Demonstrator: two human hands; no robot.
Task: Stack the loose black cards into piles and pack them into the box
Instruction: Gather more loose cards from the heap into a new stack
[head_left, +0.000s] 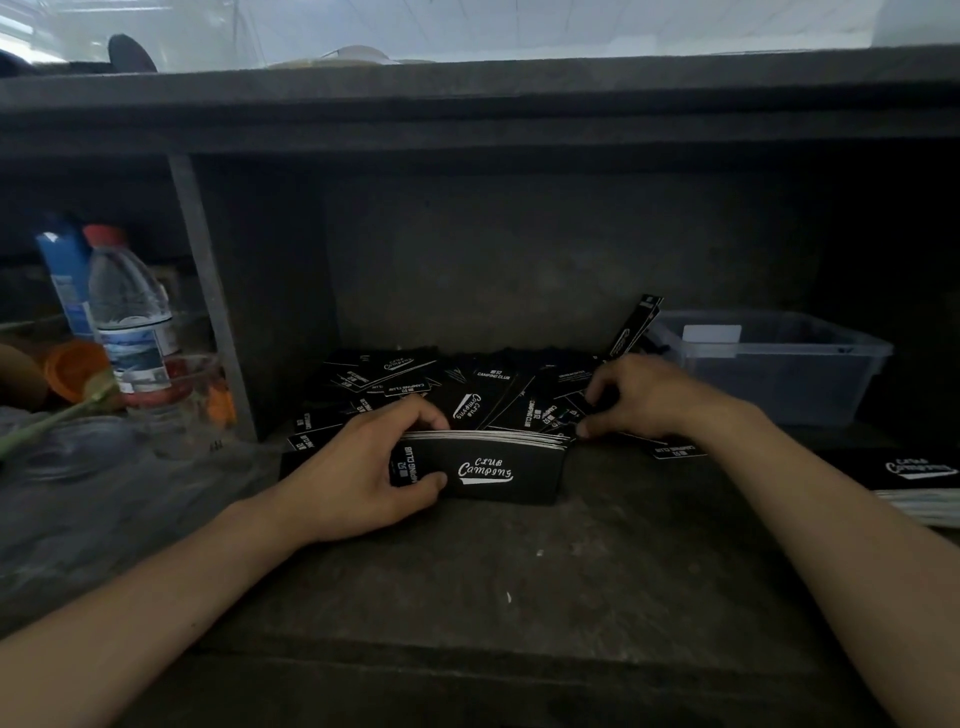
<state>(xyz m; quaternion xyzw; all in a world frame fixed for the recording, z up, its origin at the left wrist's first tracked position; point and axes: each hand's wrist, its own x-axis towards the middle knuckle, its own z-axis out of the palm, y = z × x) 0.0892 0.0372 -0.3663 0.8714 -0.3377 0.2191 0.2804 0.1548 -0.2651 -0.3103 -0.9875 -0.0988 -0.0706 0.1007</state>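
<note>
A: What do we see at the centre?

B: We see a stack of black cards printed "Club Camping" in white, standing on its long edge on a dark, worn surface. The left hand grips the stack's left end, thumb on the near face and fingers curled over the top edge.

A: And the other hand?

B: The right hand sits just beyond the stack's right end, fingers curled down onto the loose black cards, thumb tip almost at the stack's corner. We cannot tell whether it pinches a card or only touches them.

A: Where do the loose cards lie?

B: Directly behind the stack, in a scattered heap against a dark back wall, overlapping at all angles.

A: Is the box in view?

B: Yes. A clear plastic box stands behind and to the right of the stack, with a few cards leaning tilted at its left edge. We cannot make out its contents.

A: Anything else?

B: Far right of the stack, 1 more pile lies flat at the frame's edge. Far left of the stack stands a water bottle with a red cap.
</note>
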